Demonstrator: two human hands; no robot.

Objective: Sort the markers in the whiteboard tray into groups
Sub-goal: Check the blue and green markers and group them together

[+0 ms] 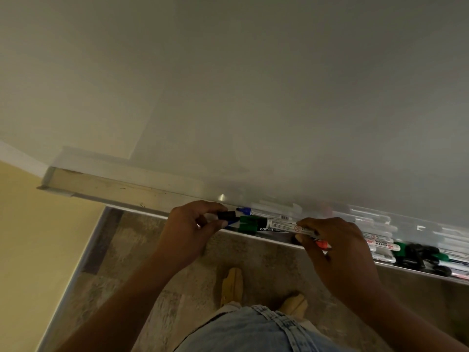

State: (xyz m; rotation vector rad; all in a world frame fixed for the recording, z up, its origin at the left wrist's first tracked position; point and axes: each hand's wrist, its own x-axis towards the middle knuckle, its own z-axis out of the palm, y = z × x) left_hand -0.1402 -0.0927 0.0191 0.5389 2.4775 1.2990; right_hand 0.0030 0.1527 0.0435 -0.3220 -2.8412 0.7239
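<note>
Markers [380, 246] lay crowded along the right stretch of the whiteboard tray [114, 190], whose left end was bare, room enough, I'd judge, for a new group. Over the middle, the left hand [189, 232] pinched a black cap [226, 215], fingers closed on it, beside green-capped markers [250, 224] lined up there by colour. The right hand [335, 252] gripped a white marker barrel [302, 228], an orange-tipped one [322, 244] tucked under its fingers, probably held ready for sorting.
</note>
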